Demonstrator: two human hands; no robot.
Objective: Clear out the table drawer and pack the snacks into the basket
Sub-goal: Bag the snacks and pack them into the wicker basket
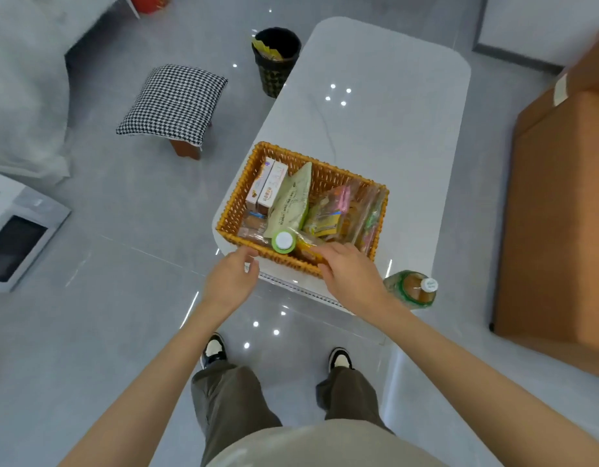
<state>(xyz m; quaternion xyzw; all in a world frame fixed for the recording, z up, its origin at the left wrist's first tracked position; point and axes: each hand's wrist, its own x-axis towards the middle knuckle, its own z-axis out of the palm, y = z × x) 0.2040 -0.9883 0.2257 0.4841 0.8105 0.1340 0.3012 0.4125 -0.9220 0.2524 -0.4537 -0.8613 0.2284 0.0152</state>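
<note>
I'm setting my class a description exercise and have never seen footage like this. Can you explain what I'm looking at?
There is no machine: a person wears one camera on the head, looking down at their bare hands. The left hand and right hand are at the near rim of a wicker basket on a white table. The basket holds snack boxes, a green pouch, clear packets and a capped bottle. A second bottle is beside it. Whether the hands grip anything is unclear.

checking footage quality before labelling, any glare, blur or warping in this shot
Head view: small bright glare dots sit on the glossy table and floor; the wide-angle lens bows lines toward the frame edges; the top right corner is smeared by blur; the basket and its contents are fairly sharp; shadows are soft.
</note>
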